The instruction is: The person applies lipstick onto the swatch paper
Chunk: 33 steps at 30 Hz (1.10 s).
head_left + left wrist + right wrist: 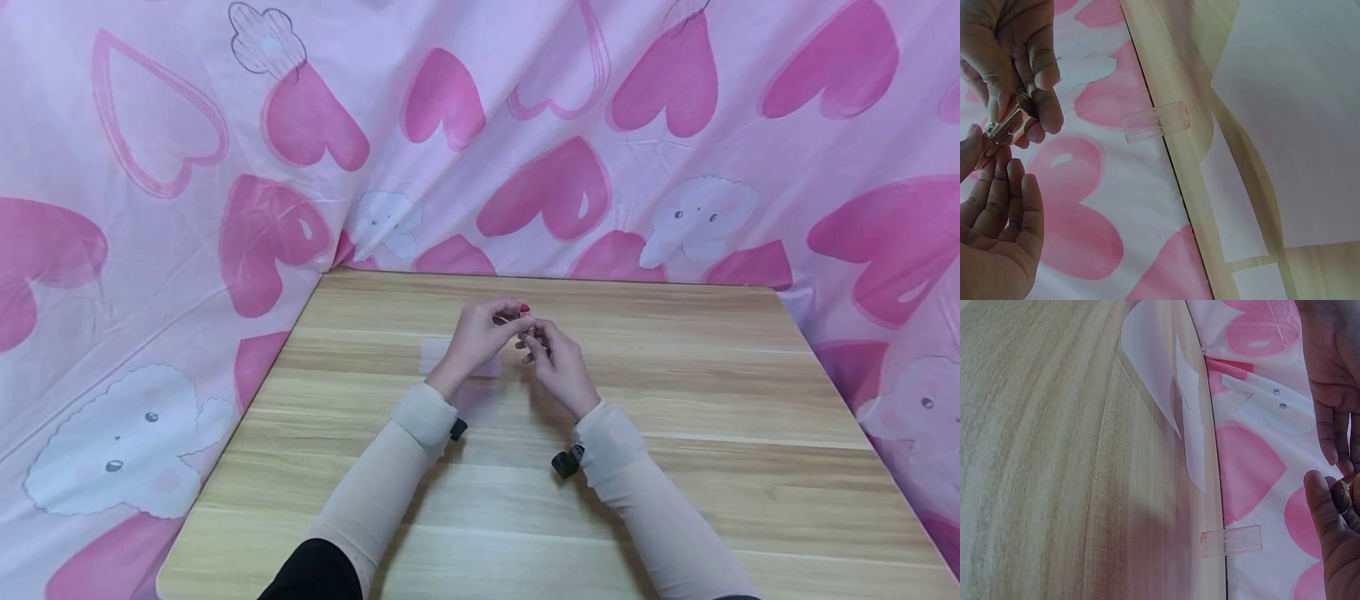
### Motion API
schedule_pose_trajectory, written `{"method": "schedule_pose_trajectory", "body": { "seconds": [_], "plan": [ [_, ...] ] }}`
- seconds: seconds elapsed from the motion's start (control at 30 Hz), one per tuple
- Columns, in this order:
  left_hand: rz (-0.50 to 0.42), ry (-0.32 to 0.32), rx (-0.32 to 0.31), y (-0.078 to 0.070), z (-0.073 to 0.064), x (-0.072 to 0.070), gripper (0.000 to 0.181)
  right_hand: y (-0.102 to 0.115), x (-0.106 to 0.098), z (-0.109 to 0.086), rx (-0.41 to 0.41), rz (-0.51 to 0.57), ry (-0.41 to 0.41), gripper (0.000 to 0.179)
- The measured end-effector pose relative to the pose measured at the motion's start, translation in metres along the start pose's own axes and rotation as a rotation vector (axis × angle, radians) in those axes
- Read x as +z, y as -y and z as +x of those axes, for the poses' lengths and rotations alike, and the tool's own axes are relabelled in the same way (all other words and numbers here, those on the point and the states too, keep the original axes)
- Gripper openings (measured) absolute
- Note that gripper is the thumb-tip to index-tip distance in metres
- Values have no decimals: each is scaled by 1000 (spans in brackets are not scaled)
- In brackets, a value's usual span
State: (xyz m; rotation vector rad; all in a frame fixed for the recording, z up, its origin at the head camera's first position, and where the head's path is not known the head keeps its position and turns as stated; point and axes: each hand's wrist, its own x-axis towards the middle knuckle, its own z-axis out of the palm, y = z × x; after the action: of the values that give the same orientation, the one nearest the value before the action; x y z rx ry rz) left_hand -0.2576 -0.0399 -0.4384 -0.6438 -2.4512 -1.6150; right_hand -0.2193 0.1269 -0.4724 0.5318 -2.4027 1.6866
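You have the lipstick [526,313] raised above the far half of the table between your two hands, its red tip bare, your left hand [480,337] pinching its upper part with thumb and fingers while your right hand [560,368] grips the round base. As far as the work goes, it looks uncovered, and the clear tube [1157,122], probably its cap, is not on it but stands apart on the table. Pale paper sheets [1297,125] lie near you on the wood-grain table [675,400], with pink heart-print fabric [495,162] hung around.
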Motion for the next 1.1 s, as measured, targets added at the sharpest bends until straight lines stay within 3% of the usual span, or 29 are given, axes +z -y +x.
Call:
{"method": "schedule_pose_trajectory", "body": {
  "seconds": [0.33,1.1],
  "plan": [
    [-3,10,14,2,-1,-1,25,40,-5,-7,-5,15,17,28],
    [71,28,-3,7,-3,-7,34,40,-2,-8,1,29,7,27]
  ]
}}
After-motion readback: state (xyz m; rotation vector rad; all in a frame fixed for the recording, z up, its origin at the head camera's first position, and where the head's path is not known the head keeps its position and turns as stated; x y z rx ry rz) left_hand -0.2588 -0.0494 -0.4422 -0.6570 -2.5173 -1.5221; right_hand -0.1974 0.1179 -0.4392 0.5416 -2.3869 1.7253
